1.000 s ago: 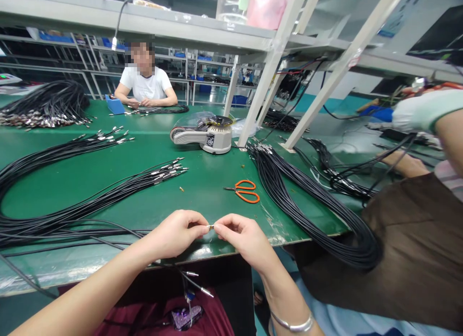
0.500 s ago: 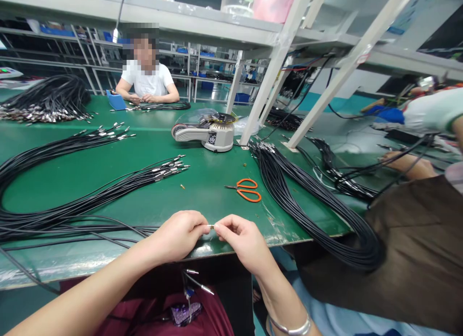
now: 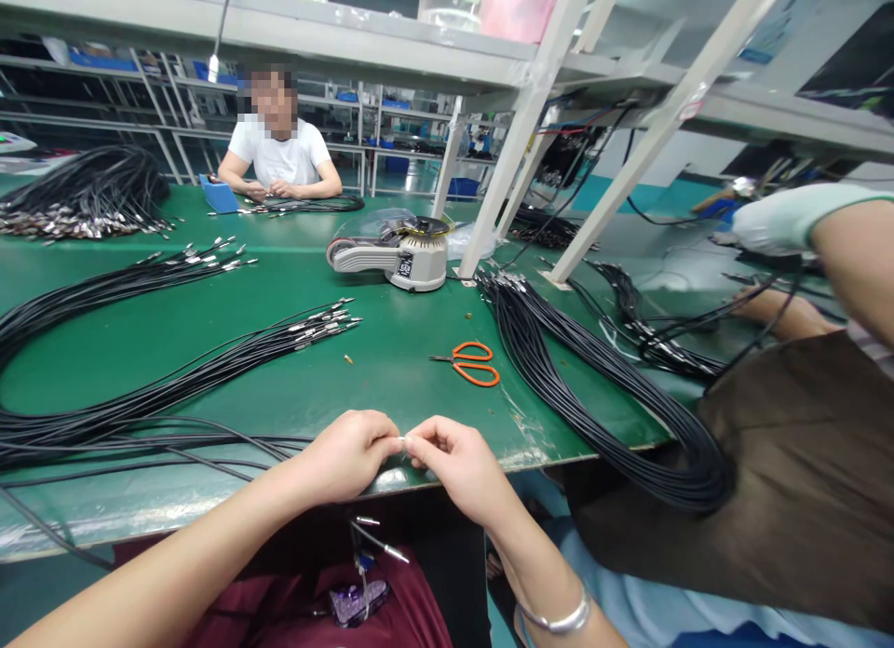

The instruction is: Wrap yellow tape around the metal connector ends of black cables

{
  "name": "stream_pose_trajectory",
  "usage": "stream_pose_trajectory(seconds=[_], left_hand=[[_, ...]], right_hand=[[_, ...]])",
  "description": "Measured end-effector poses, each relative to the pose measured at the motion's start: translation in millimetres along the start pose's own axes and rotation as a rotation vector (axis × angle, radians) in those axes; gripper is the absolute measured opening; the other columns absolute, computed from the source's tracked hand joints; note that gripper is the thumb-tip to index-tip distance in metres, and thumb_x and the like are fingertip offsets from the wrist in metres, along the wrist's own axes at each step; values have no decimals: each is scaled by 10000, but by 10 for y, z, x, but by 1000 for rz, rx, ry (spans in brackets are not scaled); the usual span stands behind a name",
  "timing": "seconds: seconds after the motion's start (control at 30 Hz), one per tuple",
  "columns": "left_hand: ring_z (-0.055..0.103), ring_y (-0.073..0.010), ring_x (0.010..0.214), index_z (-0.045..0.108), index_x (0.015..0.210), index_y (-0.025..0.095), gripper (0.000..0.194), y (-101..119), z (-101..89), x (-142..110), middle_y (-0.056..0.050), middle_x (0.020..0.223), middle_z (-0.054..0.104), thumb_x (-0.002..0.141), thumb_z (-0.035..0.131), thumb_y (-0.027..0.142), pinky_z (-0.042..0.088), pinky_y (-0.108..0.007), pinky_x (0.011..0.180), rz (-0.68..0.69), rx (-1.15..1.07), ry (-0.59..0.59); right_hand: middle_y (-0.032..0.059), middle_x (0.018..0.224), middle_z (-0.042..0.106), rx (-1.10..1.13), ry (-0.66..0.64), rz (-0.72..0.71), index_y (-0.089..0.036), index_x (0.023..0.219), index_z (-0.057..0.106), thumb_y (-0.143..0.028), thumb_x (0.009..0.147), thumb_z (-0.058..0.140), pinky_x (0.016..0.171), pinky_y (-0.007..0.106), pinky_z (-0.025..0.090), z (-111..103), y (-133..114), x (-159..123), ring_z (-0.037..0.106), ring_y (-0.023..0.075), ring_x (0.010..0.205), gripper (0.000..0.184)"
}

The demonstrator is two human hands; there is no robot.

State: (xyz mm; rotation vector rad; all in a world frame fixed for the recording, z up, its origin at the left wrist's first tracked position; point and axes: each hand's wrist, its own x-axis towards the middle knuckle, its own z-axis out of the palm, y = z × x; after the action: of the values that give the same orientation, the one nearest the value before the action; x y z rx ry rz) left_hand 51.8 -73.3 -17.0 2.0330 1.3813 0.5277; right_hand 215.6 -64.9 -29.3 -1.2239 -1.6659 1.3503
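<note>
My left hand [image 3: 353, 454] is closed in a pinch over the front edge of the green table [image 3: 293, 276]. Between its thumb and forefinger is a small, shiny metal cable connector [image 3: 403, 443]. My right hand [image 3: 455, 457] pinches the connector's other end, so the fingertips of both hands almost meet. Most of the connector is hidden by the fingers. Black cables [image 3: 209, 440] run along the table under my left forearm. Beyond my hands lie orange-handled scissors [image 3: 473, 363] and a tiny yellowish piece [image 3: 348, 358].
A cable bundle with metal ends [image 3: 307, 336] lies left, and a looped cable bundle [image 3: 607, 406] hangs over the edge at right. A round tape dispenser [image 3: 419, 257] stands behind. Shelf posts [image 3: 517, 136] rise behind it. One co-worker [image 3: 279, 159] sits opposite, another's arm [image 3: 856, 243] is at right.
My right fingertips have closed in on the connector, covering more of it. The co-worker's arm at right has moved left, farther into view. The whole view has shifted slightly.
</note>
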Motion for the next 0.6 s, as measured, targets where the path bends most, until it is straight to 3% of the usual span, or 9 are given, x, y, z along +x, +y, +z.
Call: stream_pose_trajectory(seconds=[0.1, 0.27, 0.43, 0.6], left_hand=[[524, -128, 639, 635, 717, 156, 287, -24, -28, 2, 4, 658, 586, 837, 418, 300, 379, -214, 603, -39, -104, 29], [506, -120, 634, 619, 747, 162, 289, -28, -97, -24, 24, 652, 564, 838, 420, 352, 373, -209, 591, -84, -208, 15], [517, -123, 666, 613, 745, 170, 259, -26, -62, -32, 17, 708, 595, 840, 421, 316, 381, -210, 616, -63, -179, 18], [536, -142, 688, 616, 706, 163, 243, -8, 37, -5, -5, 697, 608, 827, 420, 238, 391, -227, 635, -81, -91, 82]], right_hand=[[1, 628, 608, 74, -38, 40, -144, 696, 623, -316, 766, 576, 602, 246, 445, -56, -22, 45, 558, 124, 604, 191], [-6, 691, 608, 76, -3, -58, -157, 796, 647, -310, 764, 594, 653, 250, 446, -132, -56, 81, 556, 127, 663, 165], [-13, 632, 580, -15, -11, -80, -161, 682, 612, -295, 770, 579, 605, 235, 429, -62, -83, 68, 532, 122, 619, 164], [-7, 642, 592, -89, 36, -98, -166, 688, 600, -265, 783, 560, 591, 227, 438, -1, -67, 64, 540, 119, 614, 143]])
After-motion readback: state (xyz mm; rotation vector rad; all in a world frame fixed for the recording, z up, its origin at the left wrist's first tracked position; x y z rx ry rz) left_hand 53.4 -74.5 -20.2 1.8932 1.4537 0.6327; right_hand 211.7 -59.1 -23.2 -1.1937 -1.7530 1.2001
